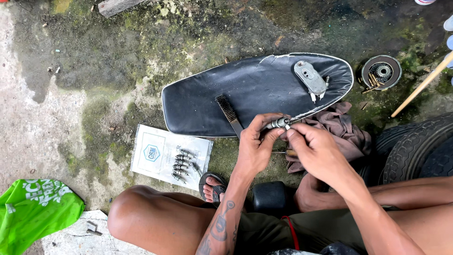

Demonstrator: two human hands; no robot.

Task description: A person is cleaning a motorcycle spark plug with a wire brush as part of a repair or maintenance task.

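While seen from the head camera, looking down past two bare knees at mossy concrete: two hands, one small part between them. Left hand (255,146) pinched on a short silvery metal fitting (277,123), fingers wrapped under it; right hand (314,151) closed on its tip from the other side, thumbs nearly meeting. Fitting cylindrical, shiny, ribbed, held just above the near edge of one black seat (226,94), torn at its rim. On that seat, one wire brush (229,111) and one grey oval metal cover (310,77). Left of the hands, one white packet (151,153) with about six small dark bolts (181,165) lined on it. Further right, one round clutch-like disc (381,72), one brownish rag (342,132), tyres (415,151). One green bag (33,212) at lower left.
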